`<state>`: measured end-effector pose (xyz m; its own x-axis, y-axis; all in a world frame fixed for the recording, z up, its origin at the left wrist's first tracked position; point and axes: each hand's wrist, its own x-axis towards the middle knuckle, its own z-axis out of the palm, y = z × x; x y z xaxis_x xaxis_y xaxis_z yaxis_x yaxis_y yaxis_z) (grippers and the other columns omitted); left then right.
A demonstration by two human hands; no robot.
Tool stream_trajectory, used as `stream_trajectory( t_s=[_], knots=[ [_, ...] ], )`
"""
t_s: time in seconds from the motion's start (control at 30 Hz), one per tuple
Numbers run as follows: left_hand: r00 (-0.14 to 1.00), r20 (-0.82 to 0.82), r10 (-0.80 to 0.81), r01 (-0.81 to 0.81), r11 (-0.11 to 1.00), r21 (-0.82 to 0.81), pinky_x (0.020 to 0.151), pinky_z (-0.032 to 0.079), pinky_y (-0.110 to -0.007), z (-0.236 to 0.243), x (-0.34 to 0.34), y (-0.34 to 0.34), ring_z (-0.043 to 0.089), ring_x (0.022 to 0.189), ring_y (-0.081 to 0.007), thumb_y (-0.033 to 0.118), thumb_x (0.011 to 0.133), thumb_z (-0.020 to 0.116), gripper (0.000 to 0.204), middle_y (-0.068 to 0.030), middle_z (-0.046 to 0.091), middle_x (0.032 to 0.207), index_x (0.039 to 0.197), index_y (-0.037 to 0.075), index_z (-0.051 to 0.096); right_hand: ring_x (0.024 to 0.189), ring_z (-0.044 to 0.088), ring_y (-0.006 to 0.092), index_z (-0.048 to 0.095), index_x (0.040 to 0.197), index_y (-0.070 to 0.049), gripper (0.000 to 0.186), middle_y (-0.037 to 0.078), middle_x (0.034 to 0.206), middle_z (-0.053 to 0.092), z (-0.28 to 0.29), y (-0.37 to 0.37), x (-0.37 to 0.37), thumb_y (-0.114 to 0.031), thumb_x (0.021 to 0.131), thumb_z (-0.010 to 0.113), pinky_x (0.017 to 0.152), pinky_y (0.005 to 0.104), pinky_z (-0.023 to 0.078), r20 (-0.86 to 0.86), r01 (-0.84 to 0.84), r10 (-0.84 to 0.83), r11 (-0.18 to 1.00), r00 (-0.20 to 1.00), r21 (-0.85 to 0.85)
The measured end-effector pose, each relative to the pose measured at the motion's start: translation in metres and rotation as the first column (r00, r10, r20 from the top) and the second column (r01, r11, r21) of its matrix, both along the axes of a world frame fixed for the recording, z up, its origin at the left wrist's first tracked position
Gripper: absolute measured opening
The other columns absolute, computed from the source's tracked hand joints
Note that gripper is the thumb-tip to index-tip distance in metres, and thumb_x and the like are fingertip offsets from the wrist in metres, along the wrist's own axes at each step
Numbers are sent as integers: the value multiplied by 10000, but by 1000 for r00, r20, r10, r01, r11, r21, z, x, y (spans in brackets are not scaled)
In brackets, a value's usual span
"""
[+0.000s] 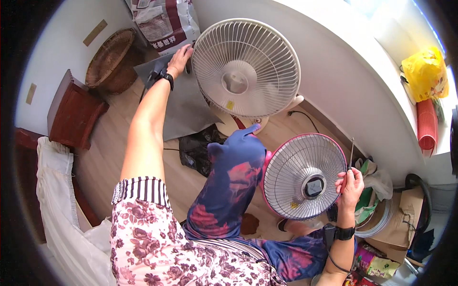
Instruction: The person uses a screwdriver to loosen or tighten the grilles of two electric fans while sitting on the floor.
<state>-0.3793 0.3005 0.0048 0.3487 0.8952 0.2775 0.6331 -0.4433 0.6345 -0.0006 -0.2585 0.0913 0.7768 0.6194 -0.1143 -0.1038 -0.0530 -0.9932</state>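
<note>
A pale wood-look floor runs up to a white wall, which bends in the fisheye view; a woven basket and a printed sack stand at the far side, and a yellow plastic bag lies on the windowsill.

The large white fan stands on the floor ahead of the person, its round cage facing up towards the head. Nearer, just right of the raised left knee, is a pink-rimmed grille unit, a fan or dish heater; its tilt probably keeps its front within easy reach.

The left arm stretches forward nearly straight, and the left hand is partly open, fingers extended at the white fan's left edge, perhaps to steady it; whether they grip is hidden. The right elbow is bent, forearm raised, and the right hand is curled closed around a thin screwdriver. Its shaft points up, away from the grille, likely leaving the wires clear; I cannot tell whether the fingers also touch the pink rim.
</note>
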Motion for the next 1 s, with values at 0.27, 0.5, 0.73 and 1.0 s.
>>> stream_trajectory(
  t_s=[0.27, 0.5, 0.73, 1.0],
  knots=[
    [976, -166, 143, -152, 987, -45, 935, 387, -388, -23, -59, -15, 459, 1152, -335, 339, 715, 702, 635, -169, 496, 1229, 1247, 100, 450, 442, 542, 138, 424, 1031, -9, 164, 132, 725, 597, -9, 2, 0, -121, 920, 466, 318, 203, 376, -7, -14, 14, 1000, 1000, -18],
    [872, -157, 463, -423, 875, 235, 825, 456, -398, -52, -105, -35, 573, 975, -346, 207, 692, 712, 447, -221, 605, 993, 1074, 28, 563, 434, 534, 132, 438, 1018, -13, 147, 130, 718, 593, -11, 10, -1, -118, 918, 467, 307, 200, 364, -5, 2, -2, 1000, 1000, -8],
    [740, -252, 624, -575, 780, 247, 791, 445, -467, -21, -85, -38, 561, 925, -378, 200, 725, 679, 358, -196, 602, 936, 1015, 30, 554, 435, 532, 128, 439, 1014, -14, 140, 127, 720, 592, -14, 5, 4, -116, 920, 462, 308, 199, 362, 4, 12, -12, 1000, 1000, -10],
    [913, -179, 367, -247, 845, 473, 767, 442, -466, 25, -62, -21, 529, 947, -387, 235, 785, 613, 312, -166, 555, 1012, 1019, 58, 506, 447, 529, 113, 427, 1021, -17, 143, 125, 733, 591, -6, -3, 6, -119, 927, 459, 318, 190, 370, 18, 31, -30, 999, 999, -12]
  ],
)
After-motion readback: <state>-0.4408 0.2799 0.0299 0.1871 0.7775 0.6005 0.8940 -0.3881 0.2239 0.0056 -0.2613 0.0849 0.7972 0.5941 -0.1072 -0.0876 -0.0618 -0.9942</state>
